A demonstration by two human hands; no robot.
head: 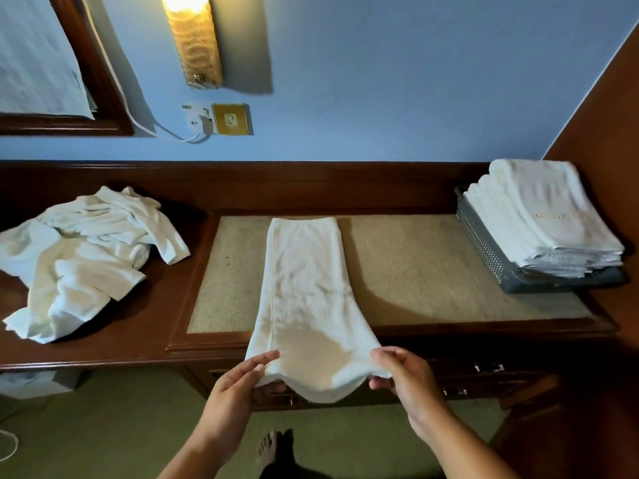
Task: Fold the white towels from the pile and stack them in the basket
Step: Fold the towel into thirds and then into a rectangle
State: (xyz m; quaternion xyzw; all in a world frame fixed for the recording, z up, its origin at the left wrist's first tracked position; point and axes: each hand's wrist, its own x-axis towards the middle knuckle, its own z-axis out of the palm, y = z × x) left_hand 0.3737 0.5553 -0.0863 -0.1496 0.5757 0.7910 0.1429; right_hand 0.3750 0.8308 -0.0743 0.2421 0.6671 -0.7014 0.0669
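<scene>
Head: maybe-doubled towel [304,288], lengthwise toward wall [380,81]

There is one long towel [304,288] on one counter [432,271]. There is one pile of loose towels [79,257], too tangled to count. There is one basket [484,250] with one stack of folded towels [539,219], packed too close to count. There are two grips, the left grip [242,385] and the right grip [404,378]. There is one lamp [193,39] and one bare foot [268,447].

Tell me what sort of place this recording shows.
Likely a hotel room: a dark wooden desk beneath a wall lamp, and identical white towels, one with faint gold lettering, stacked in a basket.
</scene>
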